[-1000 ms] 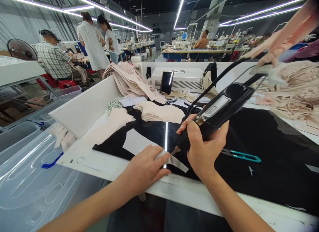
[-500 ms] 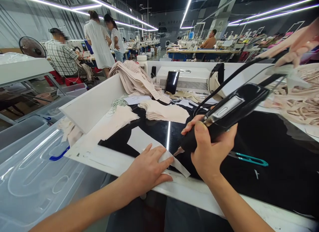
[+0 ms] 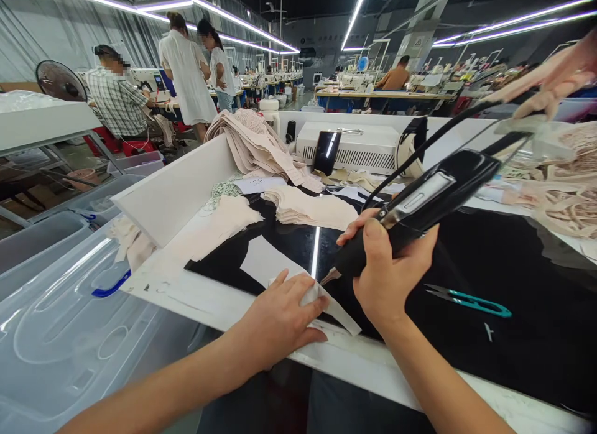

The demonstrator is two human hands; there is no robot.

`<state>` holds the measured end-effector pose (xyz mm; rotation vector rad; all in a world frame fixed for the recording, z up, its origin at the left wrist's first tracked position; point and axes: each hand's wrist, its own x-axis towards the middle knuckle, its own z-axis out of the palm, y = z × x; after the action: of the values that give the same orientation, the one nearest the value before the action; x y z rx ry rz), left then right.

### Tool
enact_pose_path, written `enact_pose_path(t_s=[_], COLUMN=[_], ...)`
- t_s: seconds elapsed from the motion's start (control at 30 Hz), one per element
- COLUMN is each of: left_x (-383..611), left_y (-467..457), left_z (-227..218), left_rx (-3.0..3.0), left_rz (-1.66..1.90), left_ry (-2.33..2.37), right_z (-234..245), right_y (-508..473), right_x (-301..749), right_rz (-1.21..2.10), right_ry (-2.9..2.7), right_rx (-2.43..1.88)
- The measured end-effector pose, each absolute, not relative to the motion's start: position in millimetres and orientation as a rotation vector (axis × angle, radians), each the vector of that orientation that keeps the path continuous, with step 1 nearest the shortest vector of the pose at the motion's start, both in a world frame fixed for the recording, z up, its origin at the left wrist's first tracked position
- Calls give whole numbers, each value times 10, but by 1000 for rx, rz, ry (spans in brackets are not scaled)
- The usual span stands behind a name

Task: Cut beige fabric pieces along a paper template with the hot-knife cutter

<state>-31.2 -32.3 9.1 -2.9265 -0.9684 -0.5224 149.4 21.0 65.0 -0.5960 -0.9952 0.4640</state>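
Observation:
A pale, narrow fabric piece (image 3: 263, 260) lies aslant on the black glossy board (image 3: 466, 253) near its front edge. My left hand (image 3: 284, 313) rests flat across it, fingers spread and pressing it down. In my right hand (image 3: 387, 272) is a black corded hand tool (image 3: 433, 191) with a thin metal tip (image 3: 330, 275). That tip points down-left, at the fabric's upper edge beside my left fingertips; whether it touches is unclear. Teal-handled thread snips (image 3: 471, 301) lie right of my right wrist.
Behind the fabric sits a stack of cream cut pieces (image 3: 312, 207); more cream cloth (image 3: 228, 226) lies left. A phone (image 3: 326, 153) leans against a white vented box (image 3: 361, 148). At upper right hangs a beige cloth bundle (image 3: 550, 79) by the cord. Clear plastic bins (image 3: 60, 334) stand left.
The tool's tip has shifted slightly left and up along the fabric edge with my right hand. My left hand stays on the fabric. The view has moved a little.

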Motion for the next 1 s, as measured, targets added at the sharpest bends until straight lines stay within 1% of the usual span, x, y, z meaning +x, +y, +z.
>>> enact_pose_path(t_s=[0.2, 0.37, 0.47, 0.57, 0.7, 1.0], left_x=[-309, -312, -388, -509, -569, -276], left_y=[-320, -301, -221, -101, -25, -161], left_z=[82, 189, 259, 260, 224, 337], left_rx=[-2948, -3052, -3141, -3156, -3063, -2796], left_rz=[-516, -507, -448, -426, -441, -266], left_ry=[-989, -1034, -1114, -1071, -1029, -1288], right_z=[623, 597, 628, 703, 807, 792], right_y=[281, 321, 340, 321, 203, -112], right_x=[1458, 1450, 1479, 1542, 1632, 1702], right_rz=[469, 486, 489, 473, 479, 571], right_ry=[-1006, -1009, -1003, -991, -965, -917], right_rx=[-589, -593, -593, -593, -583, -617])
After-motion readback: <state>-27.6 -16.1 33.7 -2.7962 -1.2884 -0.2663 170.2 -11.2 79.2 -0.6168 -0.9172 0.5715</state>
